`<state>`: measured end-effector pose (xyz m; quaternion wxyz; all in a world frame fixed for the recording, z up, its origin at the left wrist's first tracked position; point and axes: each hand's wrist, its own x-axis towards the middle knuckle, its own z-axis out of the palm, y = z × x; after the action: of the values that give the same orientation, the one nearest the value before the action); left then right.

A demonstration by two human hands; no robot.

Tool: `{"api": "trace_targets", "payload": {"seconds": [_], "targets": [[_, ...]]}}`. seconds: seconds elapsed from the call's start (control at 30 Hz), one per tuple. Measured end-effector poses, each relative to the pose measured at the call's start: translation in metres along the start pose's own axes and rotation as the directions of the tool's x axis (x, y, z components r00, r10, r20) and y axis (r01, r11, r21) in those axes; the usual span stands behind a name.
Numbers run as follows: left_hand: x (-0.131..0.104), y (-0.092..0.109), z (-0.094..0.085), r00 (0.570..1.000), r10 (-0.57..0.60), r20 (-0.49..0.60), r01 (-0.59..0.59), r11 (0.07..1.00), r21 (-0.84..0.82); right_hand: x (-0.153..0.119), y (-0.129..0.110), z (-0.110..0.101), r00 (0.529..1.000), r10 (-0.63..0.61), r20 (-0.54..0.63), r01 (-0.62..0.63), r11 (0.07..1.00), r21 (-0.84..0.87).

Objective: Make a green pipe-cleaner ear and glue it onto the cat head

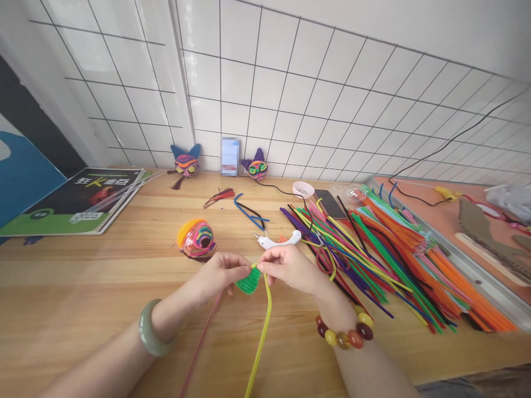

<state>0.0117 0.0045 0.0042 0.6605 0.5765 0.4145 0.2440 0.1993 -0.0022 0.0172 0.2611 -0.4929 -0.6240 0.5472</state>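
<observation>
I'm pinching the green piece by its upper edge with my left hand, while my right hand is gripping the yellow strip right beside it, both over the middle of the counter. The green is showing tight, finished-looking rows; the yellow is hanging long and loose toward the near side, so I'm judging its part as barely begun. Farther left, the ball is resting partly covered, clear surface showing through, so more covering seems left. A white tool is lying just beyond, the strip pile is spreading out right, and two eared figures are standing far back, looking complete.
</observation>
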Motion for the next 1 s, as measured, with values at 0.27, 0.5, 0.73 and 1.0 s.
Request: {"api": "trace_targets", "payload": {"seconds": [0.27,0.5,0.73,1.0], "targets": [[0.0009,-0.006,0.0001,0.998,0.04,0.041,-0.043,0.997,0.06,-0.0008,0.0011,0.0029,1.0,-0.007,-0.012,0.006,0.999,-0.051],[0.001,-0.0049,0.0006,0.999,0.046,-0.02,-0.046,0.999,0.005,0.0002,-0.0015,-0.0014,0.999,-0.028,-0.034,0.027,0.998,-0.054],[0.0032,-0.0065,0.0002,0.989,0.034,-0.141,-0.037,0.999,-0.017,0.0034,0.0025,0.0005,0.999,-0.009,-0.046,0.009,1.0,-0.003],[0.0017,-0.0022,0.0045,0.991,0.0,-0.134,-0.014,0.994,-0.107,0.0024,-0.0014,0.0072,0.995,-0.015,-0.094,0.016,1.0,0.005]]}}
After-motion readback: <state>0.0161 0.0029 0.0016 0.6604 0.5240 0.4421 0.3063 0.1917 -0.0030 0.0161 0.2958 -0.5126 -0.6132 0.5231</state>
